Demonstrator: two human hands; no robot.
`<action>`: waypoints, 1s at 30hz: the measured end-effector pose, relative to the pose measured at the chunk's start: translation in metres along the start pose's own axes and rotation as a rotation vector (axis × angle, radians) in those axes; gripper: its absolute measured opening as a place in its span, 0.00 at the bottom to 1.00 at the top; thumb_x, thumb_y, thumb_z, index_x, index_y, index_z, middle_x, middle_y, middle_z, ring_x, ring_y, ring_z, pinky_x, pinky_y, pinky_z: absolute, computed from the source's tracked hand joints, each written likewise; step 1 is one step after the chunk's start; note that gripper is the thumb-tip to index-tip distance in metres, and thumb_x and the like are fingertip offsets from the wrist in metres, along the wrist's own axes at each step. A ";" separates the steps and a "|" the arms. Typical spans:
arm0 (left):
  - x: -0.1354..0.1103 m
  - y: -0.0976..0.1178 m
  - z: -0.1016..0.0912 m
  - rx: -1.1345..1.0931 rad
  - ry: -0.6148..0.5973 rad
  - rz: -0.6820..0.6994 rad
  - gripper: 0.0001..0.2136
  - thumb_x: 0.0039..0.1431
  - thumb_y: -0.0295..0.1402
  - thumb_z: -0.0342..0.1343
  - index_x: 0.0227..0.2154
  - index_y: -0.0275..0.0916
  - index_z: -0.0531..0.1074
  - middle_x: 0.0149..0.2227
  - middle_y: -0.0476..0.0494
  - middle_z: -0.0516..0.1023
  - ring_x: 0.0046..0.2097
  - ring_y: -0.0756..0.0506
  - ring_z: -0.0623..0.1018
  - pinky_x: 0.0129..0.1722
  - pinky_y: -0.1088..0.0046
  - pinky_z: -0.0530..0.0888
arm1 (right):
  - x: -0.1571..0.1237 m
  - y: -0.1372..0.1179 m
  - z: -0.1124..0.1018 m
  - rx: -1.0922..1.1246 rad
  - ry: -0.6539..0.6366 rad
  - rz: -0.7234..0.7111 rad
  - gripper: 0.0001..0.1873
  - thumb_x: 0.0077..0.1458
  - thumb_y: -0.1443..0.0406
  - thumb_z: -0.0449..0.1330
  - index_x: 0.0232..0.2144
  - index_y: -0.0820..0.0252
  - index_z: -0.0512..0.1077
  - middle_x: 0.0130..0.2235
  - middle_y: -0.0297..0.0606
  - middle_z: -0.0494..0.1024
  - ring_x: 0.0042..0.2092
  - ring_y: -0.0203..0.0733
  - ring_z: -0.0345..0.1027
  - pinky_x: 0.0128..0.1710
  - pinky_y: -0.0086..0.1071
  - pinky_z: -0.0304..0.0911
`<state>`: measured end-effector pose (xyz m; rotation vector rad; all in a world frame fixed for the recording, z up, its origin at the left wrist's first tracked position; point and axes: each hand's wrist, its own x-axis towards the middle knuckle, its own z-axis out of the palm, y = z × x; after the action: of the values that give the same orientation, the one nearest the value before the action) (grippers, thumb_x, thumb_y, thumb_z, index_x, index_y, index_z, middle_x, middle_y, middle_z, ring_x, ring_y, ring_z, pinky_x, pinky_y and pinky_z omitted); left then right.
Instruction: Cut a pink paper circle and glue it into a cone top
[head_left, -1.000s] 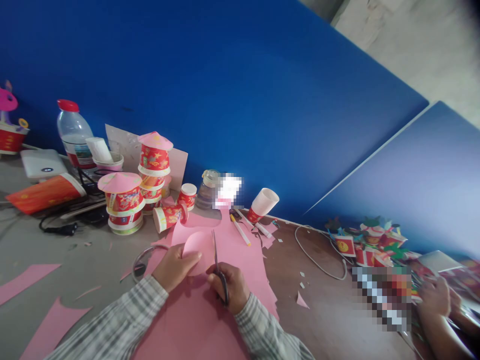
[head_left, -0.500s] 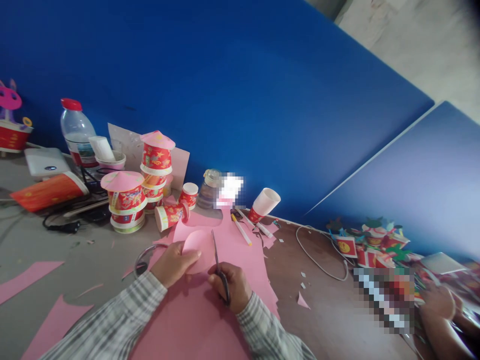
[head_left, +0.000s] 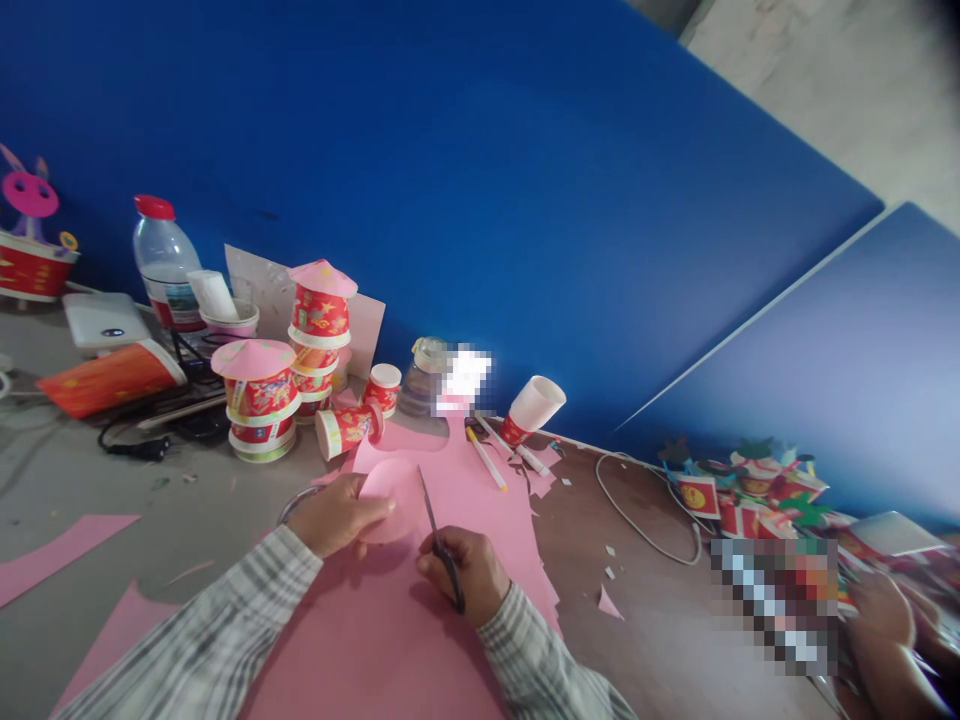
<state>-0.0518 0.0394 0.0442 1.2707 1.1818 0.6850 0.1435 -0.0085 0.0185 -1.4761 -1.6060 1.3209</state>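
Observation:
My right hand is closed round the dark handles of a pair of scissors, whose blades point up and away over a large pink paper sheet. My left hand pinches a round pink paper piece just left of the blades, thumb on top. Both hands rest over the pink sheet, which covers the table in front of me.
Red paper cups with pink cone lids stand behind the sheet, beside a water bottle, a lying cup and pens. A white cable curls at right. Another person's hand works at far right among paper crafts.
The view has drifted slightly. My left hand turned the round pink piece a little leftward; the scissors tilted slightly with the right hand staying in place.

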 end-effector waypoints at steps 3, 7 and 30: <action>0.001 -0.003 -0.005 0.019 -0.059 0.058 0.11 0.33 0.39 0.53 0.07 0.40 0.64 0.05 0.58 0.62 0.08 0.50 0.63 0.08 0.75 0.61 | -0.001 0.003 -0.001 -0.043 -0.020 -0.021 0.10 0.39 0.60 0.64 0.24 0.61 0.74 0.15 0.25 0.62 0.17 0.29 0.52 0.15 0.20 0.45; 0.001 -0.005 -0.011 0.028 -0.097 0.066 0.09 0.35 0.37 0.53 0.08 0.39 0.65 0.06 0.58 0.63 0.08 0.51 0.63 0.07 0.76 0.60 | -0.002 0.006 -0.002 -0.082 -0.054 -0.060 0.09 0.41 0.60 0.63 0.24 0.62 0.74 0.15 0.25 0.62 0.18 0.29 0.51 0.16 0.21 0.46; 0.000 -0.005 -0.015 0.007 -0.134 0.064 0.10 0.35 0.38 0.53 0.10 0.38 0.67 0.06 0.57 0.65 0.08 0.52 0.62 0.06 0.76 0.61 | 0.003 0.004 -0.007 0.161 -0.079 -0.007 0.13 0.39 0.57 0.64 0.23 0.63 0.72 0.12 0.25 0.64 0.13 0.30 0.57 0.11 0.19 0.50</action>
<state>-0.0667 0.0438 0.0410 1.3436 1.0386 0.6326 0.1511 -0.0040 0.0163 -1.3354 -1.5135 1.4845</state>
